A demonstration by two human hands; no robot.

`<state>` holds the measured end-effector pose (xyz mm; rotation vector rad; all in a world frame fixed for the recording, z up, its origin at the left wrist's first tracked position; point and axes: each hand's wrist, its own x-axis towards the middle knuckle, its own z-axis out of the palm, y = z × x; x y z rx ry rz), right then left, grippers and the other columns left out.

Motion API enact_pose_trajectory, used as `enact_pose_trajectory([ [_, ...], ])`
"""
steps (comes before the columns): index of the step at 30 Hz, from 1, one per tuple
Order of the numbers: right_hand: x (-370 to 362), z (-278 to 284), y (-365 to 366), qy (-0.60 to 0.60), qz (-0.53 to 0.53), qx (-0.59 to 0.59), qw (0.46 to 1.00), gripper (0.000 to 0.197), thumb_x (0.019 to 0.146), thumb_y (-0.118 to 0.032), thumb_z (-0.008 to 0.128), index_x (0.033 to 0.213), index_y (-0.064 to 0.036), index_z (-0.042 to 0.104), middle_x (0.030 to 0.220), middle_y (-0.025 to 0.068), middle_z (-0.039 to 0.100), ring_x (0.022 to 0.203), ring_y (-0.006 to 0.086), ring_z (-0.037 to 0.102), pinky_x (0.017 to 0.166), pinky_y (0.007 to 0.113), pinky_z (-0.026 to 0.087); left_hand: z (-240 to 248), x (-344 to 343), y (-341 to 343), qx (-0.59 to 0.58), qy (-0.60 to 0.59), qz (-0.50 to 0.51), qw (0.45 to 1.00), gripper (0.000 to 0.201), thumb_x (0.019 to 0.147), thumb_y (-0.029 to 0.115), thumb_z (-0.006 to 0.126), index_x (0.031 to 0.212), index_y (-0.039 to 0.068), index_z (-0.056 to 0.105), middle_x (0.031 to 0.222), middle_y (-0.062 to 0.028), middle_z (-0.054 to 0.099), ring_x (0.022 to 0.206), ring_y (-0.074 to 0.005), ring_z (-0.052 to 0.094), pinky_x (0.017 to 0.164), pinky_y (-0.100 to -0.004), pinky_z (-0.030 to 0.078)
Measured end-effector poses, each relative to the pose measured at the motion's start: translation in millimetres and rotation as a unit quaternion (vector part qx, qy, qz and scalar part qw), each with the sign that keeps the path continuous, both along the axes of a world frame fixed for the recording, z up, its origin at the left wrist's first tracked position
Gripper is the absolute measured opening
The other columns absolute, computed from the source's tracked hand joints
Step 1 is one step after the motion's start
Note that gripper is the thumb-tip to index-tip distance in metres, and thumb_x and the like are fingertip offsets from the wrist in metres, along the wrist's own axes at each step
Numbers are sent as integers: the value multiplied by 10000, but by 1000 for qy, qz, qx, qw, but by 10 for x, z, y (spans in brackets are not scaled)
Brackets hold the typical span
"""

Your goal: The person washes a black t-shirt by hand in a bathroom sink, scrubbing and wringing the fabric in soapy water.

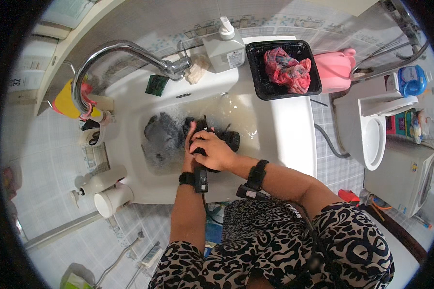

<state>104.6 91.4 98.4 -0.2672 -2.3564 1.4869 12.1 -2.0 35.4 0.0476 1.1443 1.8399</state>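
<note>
The right grip [216, 148] clasps wet black cloth [232, 140].

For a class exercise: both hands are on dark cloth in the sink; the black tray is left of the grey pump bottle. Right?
Wrong side: in the head view, the black tray is right of the grey pump bottle. The left hand and right hand are on dark cloth in the sink.

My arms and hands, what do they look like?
Your left hand and right hand are bare. Each has a black wrist strap with a black box bearing a pale label; a dark cable trails from the left one. The sleeves are beige with black leafy swirls.
</note>
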Motion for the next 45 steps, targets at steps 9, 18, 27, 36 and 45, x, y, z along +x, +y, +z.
enact_pose_trajectory([
  [9, -401, -605, 459, -171, -168, -19, 971, 244, 850, -270, 533, 949, -50, 569, 992, 224, 521, 825, 413, 541, 749, 464, 451, -598, 62, 25, -407, 146, -60, 900, 431, 938, 307, 402, 1240, 4, 449, 1175, -148, 509, 1044, -270, 529, 834, -382, 464],
  [18, -101, -225, 219, -137, -101, 4, 985, 223, 847, -248, 559, 917, -36, 555, 914, 198, 533, 866, 387, 531, 726, 452, 449, 111, 82, 186, -329, -23, -13, 944, 487, 910, 403, 471, 1219, 27, 476, 1142, -73, 546, 985, -204, 559, 826, -341, 469],
  [27, 79, -401, 1009, -150, -226, 162, 949, 247, 841, -249, 545, 987, -51, 567, 1004, 177, 556, 931, 371, 537, 773, 442, 458, 271, -33, 312, -292, 1, 39, 956, 610, 870, 493, 521, 1333, 120, 388, 1315, -107, 426, 1223, -225, 399, 956, -347, 367],
  [36, -73, -1263, 837, -149, -79, 217, 962, 220, 829, -183, 552, 983, -28, 584, 1008, 118, 566, 893, 257, 560, 770, 385, 460, -845, -335, 19, -281, 107, -41, 953, 617, 852, 198, 556, 1398, 122, 278, 1260, -142, 450, 625, -145, 508, 546, -304, 430],
  [45, -50, -402, 381, -30, -41, -23, 998, 266, 683, 21, 548, 918, -75, 630, 1083, 120, 568, 1045, 302, 510, 892, 377, 411, 329, -105, 379, -192, -123, 89, 970, 709, 867, 574, 417, 1403, 130, 281, 1427, -139, 282, 1320, -261, 247, 1062, -489, 176],
])
